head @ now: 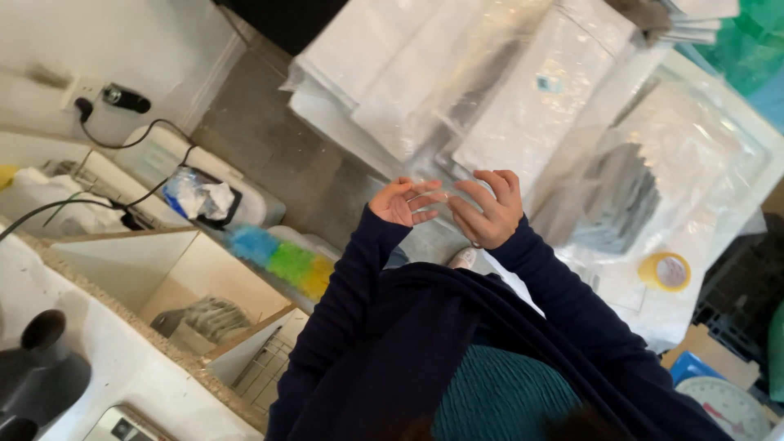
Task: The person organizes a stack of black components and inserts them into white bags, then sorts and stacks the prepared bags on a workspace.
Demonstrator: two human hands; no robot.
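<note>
My left hand (402,202) and my right hand (490,211) are raised close together in the middle of the view, both in dark navy sleeves. A thin piece of clear film (437,194) stretches between their fingertips; it is hard to make out. The left palm faces me with its fingers spread toward the right hand. The right hand's fingers curl over the film from the other side. Below the hands lie flat white packages in clear plastic bags (523,106).
A yellow tape roll (668,271) lies on a bagged package at the right. A blue, green and yellow duster (282,260) rests by wooden shelf compartments (163,261). A scale dial (727,404) and a black crate (743,294) are at lower right; a wall plug (122,98) with cables is at upper left.
</note>
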